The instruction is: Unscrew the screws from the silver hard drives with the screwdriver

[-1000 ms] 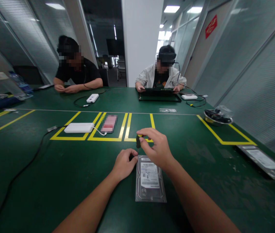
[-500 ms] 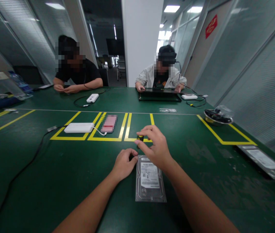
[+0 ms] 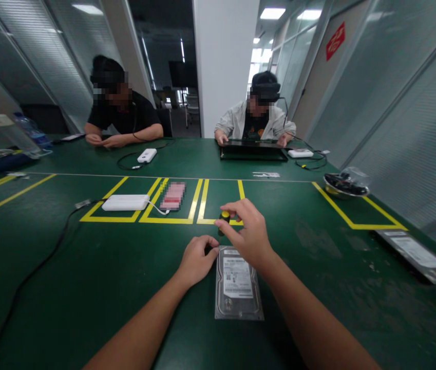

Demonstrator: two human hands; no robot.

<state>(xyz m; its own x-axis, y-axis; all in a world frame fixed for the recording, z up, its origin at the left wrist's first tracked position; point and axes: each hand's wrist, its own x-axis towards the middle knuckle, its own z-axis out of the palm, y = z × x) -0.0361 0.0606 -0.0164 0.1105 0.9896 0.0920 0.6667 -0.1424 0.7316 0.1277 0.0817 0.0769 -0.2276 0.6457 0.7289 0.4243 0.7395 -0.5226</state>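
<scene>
A screwdriver [image 3: 224, 216] with a short black handle and yellow top stands upright over the far left corner of a hard drive [image 3: 237, 280]. The thumb and fingers of my right hand [image 3: 249, 228] are closed round its handle. The drive lies flat on the green table, label side up, its far right part covered by my right hand. My left hand [image 3: 198, 261] rests on the table at that far left corner, thumb and forefinger curled together by the screwdriver's thin shaft. What they pinch, if anything, is too small to tell.
A second hard drive [image 3: 418, 256] lies at the right, near a metal bowl [image 3: 346, 187] of dark parts. Beyond my hands are a white power bank [image 3: 125, 202] and a cabled phone [image 3: 173, 196]. Two people sit across; one holds a dark flat panel [image 3: 254, 149].
My right forefinger has shifted back round the screwdriver handle, showing more of its yellow top. My left hand and the hard drive stay put.
</scene>
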